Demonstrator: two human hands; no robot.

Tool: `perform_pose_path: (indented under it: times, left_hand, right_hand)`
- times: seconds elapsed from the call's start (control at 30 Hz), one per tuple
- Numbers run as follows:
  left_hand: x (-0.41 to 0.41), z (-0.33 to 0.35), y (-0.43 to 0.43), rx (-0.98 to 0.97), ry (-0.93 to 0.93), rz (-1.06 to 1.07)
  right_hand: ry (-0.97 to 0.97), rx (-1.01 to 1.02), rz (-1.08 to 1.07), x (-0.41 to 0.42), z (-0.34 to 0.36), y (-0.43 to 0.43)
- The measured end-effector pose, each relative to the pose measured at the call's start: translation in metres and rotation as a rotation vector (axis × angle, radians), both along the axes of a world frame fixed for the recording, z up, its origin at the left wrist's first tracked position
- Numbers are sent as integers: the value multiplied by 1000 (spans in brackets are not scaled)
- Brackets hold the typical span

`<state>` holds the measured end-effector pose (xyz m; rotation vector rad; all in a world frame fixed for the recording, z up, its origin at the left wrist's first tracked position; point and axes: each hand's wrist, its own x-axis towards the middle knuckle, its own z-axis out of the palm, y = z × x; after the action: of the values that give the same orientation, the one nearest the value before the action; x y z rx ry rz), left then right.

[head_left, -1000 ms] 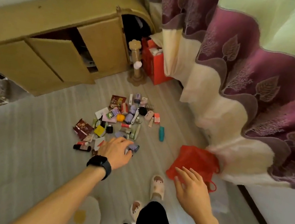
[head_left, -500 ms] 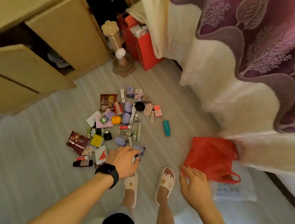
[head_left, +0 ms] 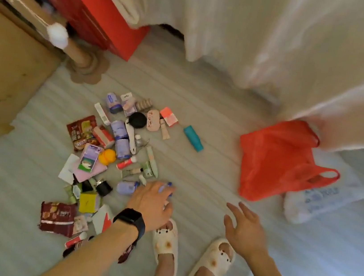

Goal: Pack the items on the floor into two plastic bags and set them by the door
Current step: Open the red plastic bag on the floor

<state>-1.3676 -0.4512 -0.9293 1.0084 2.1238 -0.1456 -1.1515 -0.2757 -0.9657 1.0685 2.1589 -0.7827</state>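
Observation:
A heap of several small items (head_left: 113, 156) lies on the pale floor: snack packets, tubes, small bottles, a yellow ball, a teal tube (head_left: 193, 138). My left hand (head_left: 152, 201), with a black watch on the wrist, is at the heap's near right edge, fingers curled over a small purple-blue item (head_left: 165, 188). My right hand (head_left: 244, 228) hovers open above the floor, nothing in it, short of the red plastic bag (head_left: 276, 160). A white plastic bag (head_left: 322, 199) lies flat, partly under the red one.
A curtain (head_left: 282, 46) hangs down to the floor behind the bags. A red box (head_left: 113, 23) and a cat scratching post (head_left: 80, 53) stand at the back left beside a wooden cabinet (head_left: 7, 61). My slippered feet (head_left: 190, 253) stand just below my hands.
The camera has dropped closer to the floor and tilted down. My left hand has stayed on the purple-blue item at the heap's edge. My right hand has spread open near the red bag.

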Motion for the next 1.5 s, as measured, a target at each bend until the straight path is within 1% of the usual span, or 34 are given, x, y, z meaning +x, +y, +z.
perform_pose_path:
  times: [0.13, 0.23, 0.37, 0.5, 0.57, 0.63, 0.7, 0.77, 0.8, 0.87, 0.93, 1.0, 1.03, 1.1, 1.2, 1.23, 1.27, 1.3, 1.33, 1.4, 1.47, 1.5]
  left_hand:
    - [10, -118, 2, -111, 7, -192]
    - [19, -199, 11, -176, 22, -300]
    - [24, -296, 37, -72, 74, -341]
    - [15, -356, 53, 1, 113, -396]
    - [11, -381, 54, 48, 110, -404]
    - [12, -397, 49, 138, 132, -418]
    - [14, -404, 41, 195, 151, -418]
    - [13, -404, 44, 200, 141, -413]
    - [12, -398, 49, 209, 115, -381]
    - [9, -375, 61, 310, 32, -208]
    - [9, -347, 63, 493, 24, -5]
    - [13, -323, 54, 572, 43, 96]
    - [17, -313, 46, 567, 35, 115]
    - [25, -297, 31, 535, -7, 85]
    - [31, -279, 16, 500, -85, 29]
    - [33, -274, 13, 497, -93, 47]
    - [34, -269, 11, 523, -93, 76]
    - [34, -264, 12, 574, -86, 96]
    - [33, -259, 17, 629, -76, 105]
    - [30, -247, 36, 694, -16, 77]
    - [31, -239, 64, 702, 64, -10]
    - [33, -237, 81, 692, 108, -80]
  right_hand:
    - [-70, 7, -93, 23, -116, -6]
    - [-61, 64, -203, 41, -185, 0]
    - [54, 250, -345, 54, -260, 30]
    - [175, 422, -440, 46, -305, 66]
    - [155, 424, -460, 40, -331, 78]
    - [114, 448, -370, 36, -350, 80]
    - [162, 523, -203, 34, -359, 71]
    - [223, 551, -19, 34, -357, 56]
    - [254, 546, 59, 36, -353, 47]
    - [267, 491, 195, 43, -341, 26]
    - [197, 405, 320, 56, -328, -3]
    - [115, 306, 388, 73, -317, -31]
    - [76, 266, 425, 81, -313, -42]
    - [-8, 199, 512, 92, -303, -57]
    - [-195, 111, 570, 97, -278, -62]
    - [-258, 81, 592, 95, -265, -60]
    - [-273, 64, 590, 92, -253, -57]
    - [-216, 62, 544, 89, -240, -53]
    - [-100, 58, 463, 85, -226, -47]
    - [203, 107, 280, 73, -197, -28]
    - [439, 279, 114, 57, -176, -2]
    - [517, 367, 39, 47, -173, 14]
